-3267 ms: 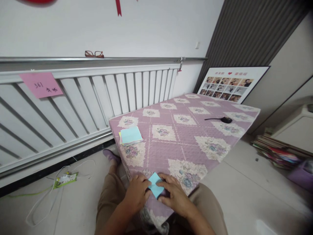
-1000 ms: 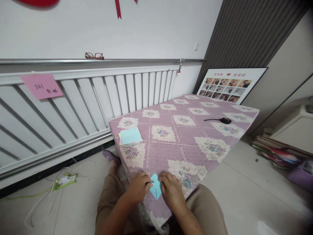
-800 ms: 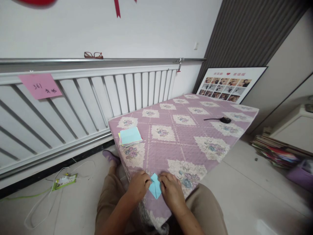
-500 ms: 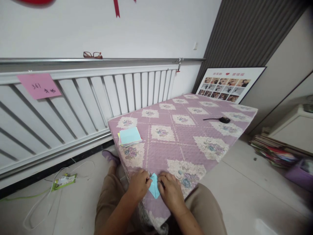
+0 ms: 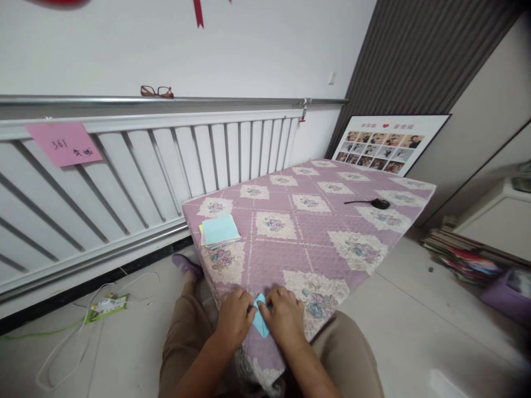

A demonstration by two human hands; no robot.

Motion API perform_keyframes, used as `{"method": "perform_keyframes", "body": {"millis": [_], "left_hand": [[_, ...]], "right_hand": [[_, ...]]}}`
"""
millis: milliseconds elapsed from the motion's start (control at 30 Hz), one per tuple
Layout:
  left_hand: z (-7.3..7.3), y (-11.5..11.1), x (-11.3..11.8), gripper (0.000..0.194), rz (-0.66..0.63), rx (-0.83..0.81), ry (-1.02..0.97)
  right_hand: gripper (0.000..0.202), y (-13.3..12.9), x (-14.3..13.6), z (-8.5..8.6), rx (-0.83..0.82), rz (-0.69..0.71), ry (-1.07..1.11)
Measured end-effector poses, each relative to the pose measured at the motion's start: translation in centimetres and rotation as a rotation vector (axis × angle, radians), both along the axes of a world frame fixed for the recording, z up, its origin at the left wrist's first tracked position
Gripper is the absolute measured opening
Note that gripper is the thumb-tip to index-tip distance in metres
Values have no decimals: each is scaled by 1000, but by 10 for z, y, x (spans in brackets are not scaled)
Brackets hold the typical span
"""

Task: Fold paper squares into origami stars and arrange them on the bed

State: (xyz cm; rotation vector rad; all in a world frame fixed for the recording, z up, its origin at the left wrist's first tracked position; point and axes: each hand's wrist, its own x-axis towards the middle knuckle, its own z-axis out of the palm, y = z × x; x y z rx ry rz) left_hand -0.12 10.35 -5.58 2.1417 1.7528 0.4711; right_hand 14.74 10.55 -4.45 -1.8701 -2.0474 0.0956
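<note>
A small folded sheet of light-blue paper [image 5: 261, 324] lies on the near corner of the cloth-covered table [image 5: 286, 251], its lower end coming to a point. My left hand [image 5: 237, 316] grips its left edge with curled fingers. From the other side my right hand [image 5: 285, 315] presses on the paper, thumb lying across its upper part. The fingers cover part of both sides of the sheet. Farther up on the left, a stack of coloured paper sheets [image 5: 220, 230] rests on the cloth, light blue on top.
A black tape-measure-like object [image 5: 380, 204] with a thin strap lies at the table's far right. Along the left wall runs a white radiator [image 5: 207, 155], with glasses [image 5: 156, 92] on the pipe above. A power strip [image 5: 107, 308] and cables lie on the floor.
My right thumb has moved left and up onto the paper, and the visible paper looks narrower. The left hand stays at its left edge.
</note>
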Motion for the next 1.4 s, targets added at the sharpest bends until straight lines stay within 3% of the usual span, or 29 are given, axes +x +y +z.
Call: {"method": "perform_keyframes", "body": {"millis": [300,533,733,933,1100,1233,1400], "left_hand": [[-2,-4,-2,23,-62,50,-48],[-3,-8,1,22,-186,93,82],[-5,-8,-1,24,-204,89,78],[10,-13,-9,26,-280,49,-18],[16,-12,-19,46,-379,25,-56],[11,-10,-19,36,-377,36,-60],[7,-12,-15,27,-316,85,-74]], "right_hand": [[21,16,-2,-3,-32,-45,-44],[19,20,1,-8,34,-16,56],[11,17,18,-14,85,139,228],[21,-9,34,-13,56,408,266],[32,-27,42,-4,-50,501,242],[49,-28,42,2,-118,486,214],[37,-26,35,-3,-79,399,211]]}}
